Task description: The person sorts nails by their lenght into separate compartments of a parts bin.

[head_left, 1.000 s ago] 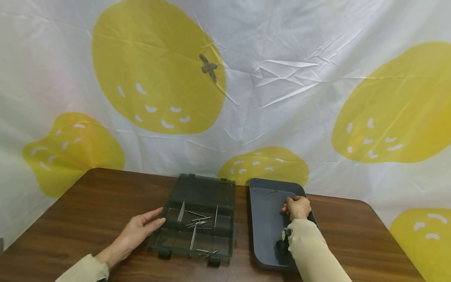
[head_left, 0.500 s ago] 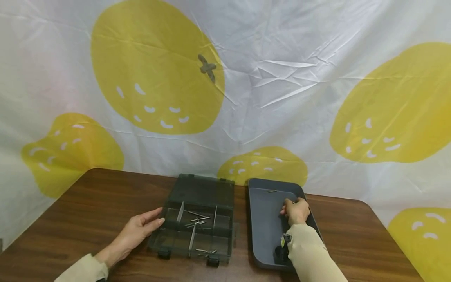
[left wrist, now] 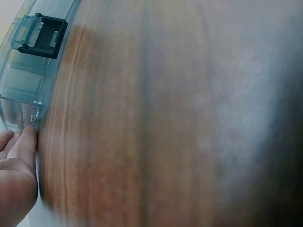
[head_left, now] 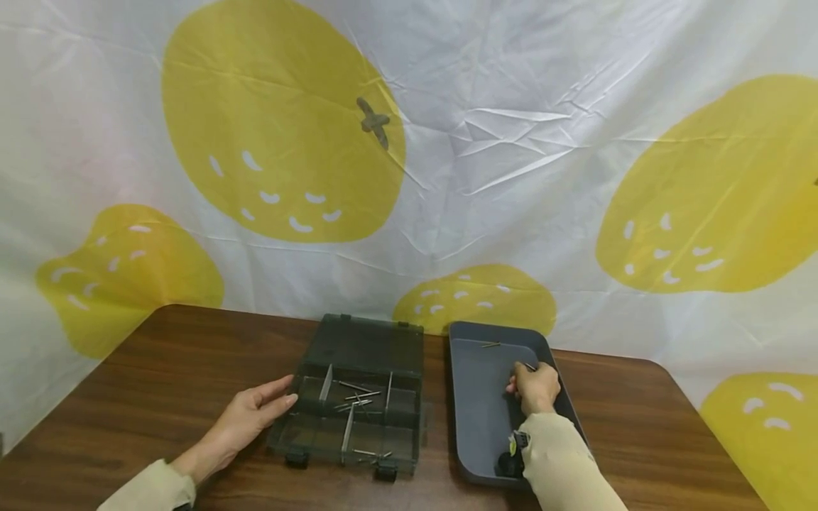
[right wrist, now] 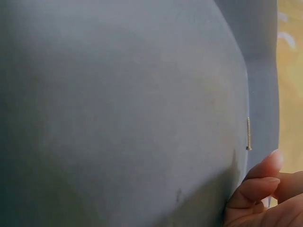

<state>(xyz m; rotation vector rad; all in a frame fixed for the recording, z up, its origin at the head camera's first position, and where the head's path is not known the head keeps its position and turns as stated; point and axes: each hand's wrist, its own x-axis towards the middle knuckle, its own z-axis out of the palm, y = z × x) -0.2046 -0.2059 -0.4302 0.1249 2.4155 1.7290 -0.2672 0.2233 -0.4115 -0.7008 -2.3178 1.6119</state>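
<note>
In the head view my left hand (head_left: 246, 419) rests with its fairly straight fingers and thumb against the left side of a dark see-through compartment case (head_left: 307, 433). The case's lid (head_left: 371, 344) is folded back. Several thin metal screws (head_left: 358, 396) lie in its middle compartment, and a few more (head_left: 371, 454) near the front. Over the grey tray (head_left: 476, 426), my right hand (head_left: 538, 390) has curled fingers pinching a thin screw (head_left: 530, 367), mostly hidden by the fingers. One loose brass-coloured screw (right wrist: 248, 134) lies by the tray's far wall in the right wrist view.
Both containers stand side by side on a brown wooden table (head_left: 211, 355), with a narrow gap between them. Two black latches (head_left: 297, 460) stick out at the case's front. A white cloth with yellow fruit prints (head_left: 287, 142) hangs behind the table.
My right hand has turned and drawn back slightly within the tray, and a bit of the screw now shows at its fingertips. My left hand stays at the case; the head view shifts slightly.
</note>
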